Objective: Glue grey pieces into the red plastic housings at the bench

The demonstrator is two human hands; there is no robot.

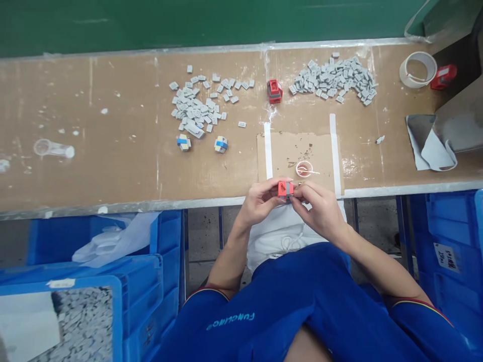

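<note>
Two hands at a workbench, seen from the person's head. The left hand and the right hand are together, their fingers and thumbs clamped on opposite sides of a small red block. The block has a grey band around it and is held between the hands, just over the near edge of the workbench.

At 12 o'clock from the hands lies a cardboard sheet, flanked by two white tape strips, with a small clear cup on it. A heap of grey tiles lies at 11 o'clock and a larger heap of grey tiles at 1 o'clock, with a second red block between them. Two small multicoloured cubes stand at 10 o'clock, below the first heap. A roll of tape lies at 2 o'clock. Blue crates stand at 8 o'clock and 4 o'clock, the former holding grey pieces.
</note>
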